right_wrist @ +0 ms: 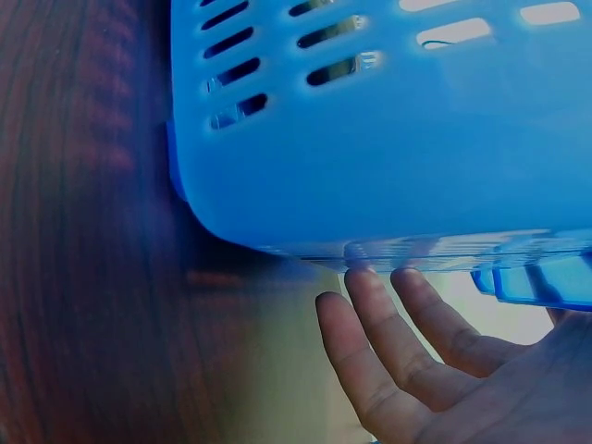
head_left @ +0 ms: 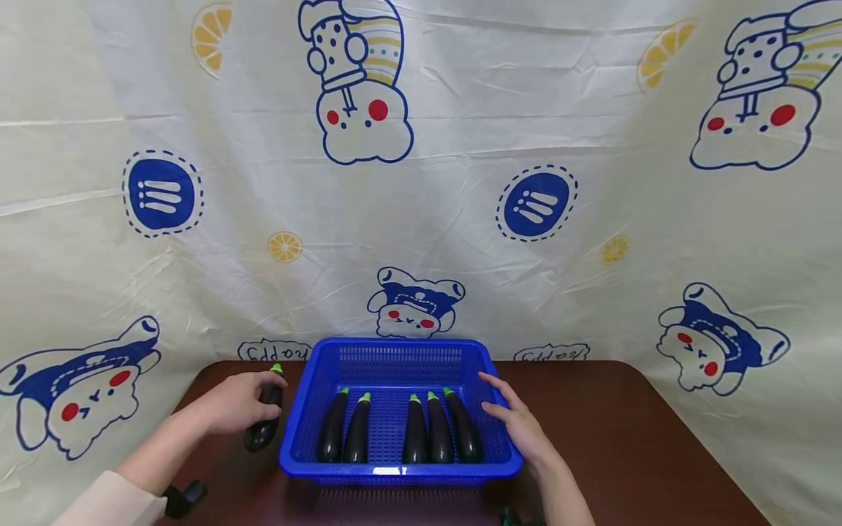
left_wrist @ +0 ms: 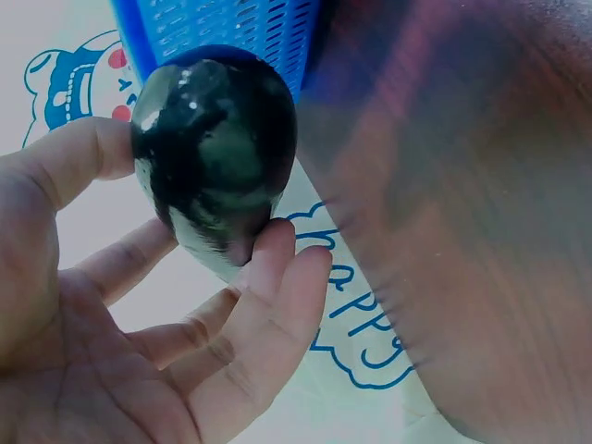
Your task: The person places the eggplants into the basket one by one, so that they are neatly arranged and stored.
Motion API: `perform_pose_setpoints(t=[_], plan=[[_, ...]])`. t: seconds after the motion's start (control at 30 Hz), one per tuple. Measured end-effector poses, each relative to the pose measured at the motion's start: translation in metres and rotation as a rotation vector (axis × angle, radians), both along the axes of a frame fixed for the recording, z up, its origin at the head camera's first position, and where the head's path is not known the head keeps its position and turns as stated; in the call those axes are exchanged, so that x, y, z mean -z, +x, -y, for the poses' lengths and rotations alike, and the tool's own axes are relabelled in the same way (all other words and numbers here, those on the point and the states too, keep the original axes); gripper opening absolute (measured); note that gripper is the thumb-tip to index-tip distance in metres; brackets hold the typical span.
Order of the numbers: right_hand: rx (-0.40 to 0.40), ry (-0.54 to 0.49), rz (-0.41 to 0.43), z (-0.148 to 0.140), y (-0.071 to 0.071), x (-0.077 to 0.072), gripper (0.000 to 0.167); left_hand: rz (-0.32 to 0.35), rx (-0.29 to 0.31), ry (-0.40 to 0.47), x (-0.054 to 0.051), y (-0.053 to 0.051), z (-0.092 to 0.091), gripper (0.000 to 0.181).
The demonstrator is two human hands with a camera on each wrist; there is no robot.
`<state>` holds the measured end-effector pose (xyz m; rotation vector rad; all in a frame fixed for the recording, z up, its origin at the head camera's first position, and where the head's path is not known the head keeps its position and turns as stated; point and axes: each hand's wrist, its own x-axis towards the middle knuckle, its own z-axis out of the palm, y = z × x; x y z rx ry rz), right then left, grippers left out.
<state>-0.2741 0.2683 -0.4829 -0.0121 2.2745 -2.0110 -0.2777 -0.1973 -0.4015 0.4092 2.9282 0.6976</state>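
My left hand (head_left: 245, 400) grips a dark, glossy eggplant (head_left: 264, 424) with a green stem, beside the left wall of the blue plastic basket (head_left: 400, 471). In the left wrist view, the eggplant's rounded end (left_wrist: 217, 129) shows between thumb and fingers. My right hand (head_left: 520, 427) holds the basket's right side, with thumb and a finger over the rim. Seen from the right wrist, other fingers (right_wrist: 370, 305) rest against the outer wall (right_wrist: 370, 176). Inside the basket, two eggplants (head_left: 334, 425) lie at the left and three more (head_left: 439, 431) at the right, stems pointing away.
The basket stands on a dark brown table (head_left: 612, 438) with rounded far corners. Behind it hangs a pale curtain (head_left: 447, 219) printed with cartoon figures and orange slices. A black wrist device (head_left: 186, 498) sits by the left sleeve.
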Motion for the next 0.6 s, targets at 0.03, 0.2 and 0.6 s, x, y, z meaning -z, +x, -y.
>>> perform_pose_setpoints(t=[0.03,0.2,0.6], plan=[[0.001,-0.001,0.001,0.000,0.000,0.000,0.052,-0.001,0.000,-0.002,-0.001,0.000,0.000,0.043],[0.009,-0.001,0.006,0.001,-0.001,0.002,0.052,-0.011,-0.005,-0.025,-0.008,0.000,-0.002,0.042],[0.000,0.021,0.008,0.000,-0.001,0.002,0.053,-0.015,0.014,0.012,-0.024,0.001,-0.007,0.038]])
